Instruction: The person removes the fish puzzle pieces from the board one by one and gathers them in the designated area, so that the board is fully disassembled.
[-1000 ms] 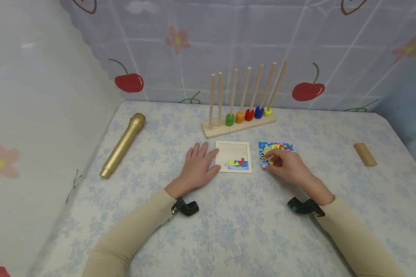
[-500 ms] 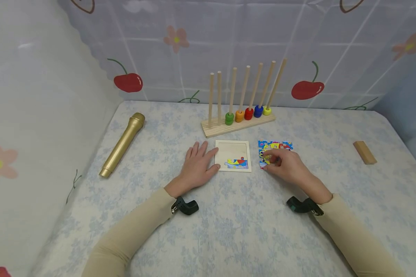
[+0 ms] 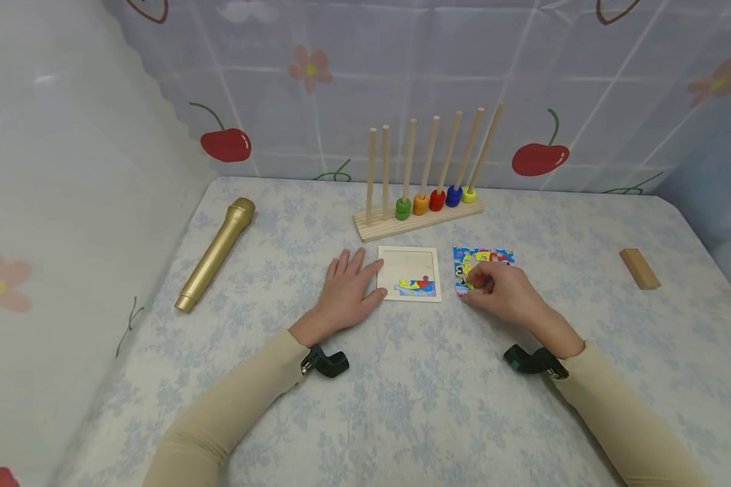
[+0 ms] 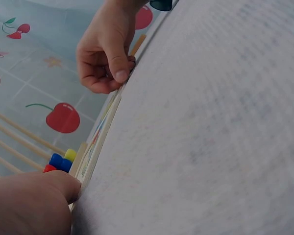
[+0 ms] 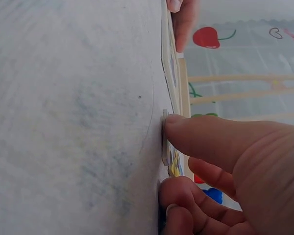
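Note:
My left hand (image 3: 348,292) lies spread on the table, its index fingertip and thumb touching the left edge of a square wooden puzzle frame (image 3: 405,262). A few joined pieces (image 3: 417,288) fill the frame's lower right. To the right lies a group of colourful jigsaw pieces (image 3: 463,254). Above them my right hand (image 3: 507,292) is bent, with its thumb on the edge of a puzzle piece (image 5: 165,142) at the near left of the group. The index finger curls in towards that piece; the fingers hide part of the group.
Behind the frame stands a wooden peg stand (image 3: 396,230) with tall rods and coloured rings. A gold microphone (image 3: 216,257) lies on the left of the table. A small wooden block (image 3: 640,269) is at the right. A patterned curtain (image 3: 402,61) closes off the back.
The right thumb and the puzzle piece under it have shifted slightly left, and the right fingers have drawn in a little. The left hand stays in place on the frame.

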Action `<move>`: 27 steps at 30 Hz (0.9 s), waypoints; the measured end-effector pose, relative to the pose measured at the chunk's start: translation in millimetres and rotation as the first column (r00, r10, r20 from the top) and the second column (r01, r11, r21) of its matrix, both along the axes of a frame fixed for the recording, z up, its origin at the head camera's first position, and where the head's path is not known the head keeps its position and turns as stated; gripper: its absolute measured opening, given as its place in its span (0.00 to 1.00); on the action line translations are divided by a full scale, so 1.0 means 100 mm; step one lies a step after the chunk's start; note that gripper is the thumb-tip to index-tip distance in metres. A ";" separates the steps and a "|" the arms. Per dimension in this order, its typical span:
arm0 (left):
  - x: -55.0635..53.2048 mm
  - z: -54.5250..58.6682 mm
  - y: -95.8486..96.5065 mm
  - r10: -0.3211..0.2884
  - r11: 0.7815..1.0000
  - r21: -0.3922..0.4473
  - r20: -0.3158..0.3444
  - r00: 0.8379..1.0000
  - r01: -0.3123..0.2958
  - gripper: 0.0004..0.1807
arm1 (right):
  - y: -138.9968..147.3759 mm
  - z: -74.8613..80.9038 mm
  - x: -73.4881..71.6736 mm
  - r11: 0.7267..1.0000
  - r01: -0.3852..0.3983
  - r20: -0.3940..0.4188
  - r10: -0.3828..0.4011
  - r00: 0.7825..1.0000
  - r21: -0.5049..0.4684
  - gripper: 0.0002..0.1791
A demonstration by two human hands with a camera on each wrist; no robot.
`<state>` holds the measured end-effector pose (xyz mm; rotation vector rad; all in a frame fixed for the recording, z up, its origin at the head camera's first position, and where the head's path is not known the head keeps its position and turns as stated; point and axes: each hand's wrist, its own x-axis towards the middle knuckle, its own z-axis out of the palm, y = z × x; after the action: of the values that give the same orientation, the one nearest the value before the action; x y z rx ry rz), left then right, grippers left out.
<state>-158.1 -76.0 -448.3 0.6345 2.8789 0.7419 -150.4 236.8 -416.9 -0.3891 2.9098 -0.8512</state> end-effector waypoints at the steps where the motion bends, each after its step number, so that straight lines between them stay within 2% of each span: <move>1: 0.00 0.00 0.00 0.001 1.000 0.000 0.002 1.000 -0.001 0.32 | 0.00 0.00 0.00 1.000 -0.001 -0.001 0.001 1.000 0.002 0.14; 19: 0.00 0.00 0.00 -0.002 1.000 0.005 0.008 1.000 0.002 0.32 | 0.03 -0.02 0.00 1.000 -0.019 -0.023 0.018 1.000 -0.017 0.13; 27: 0.00 0.01 0.00 -0.002 1.000 0.003 0.005 1.000 0.002 0.32 | 0.03 0.01 0.00 1.000 -0.003 0.006 0.003 1.000 -0.025 0.14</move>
<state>-157.9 -76.0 -447.3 0.6349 2.8728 0.7465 -150.8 239.8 -415.9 -0.3919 2.8949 -0.8873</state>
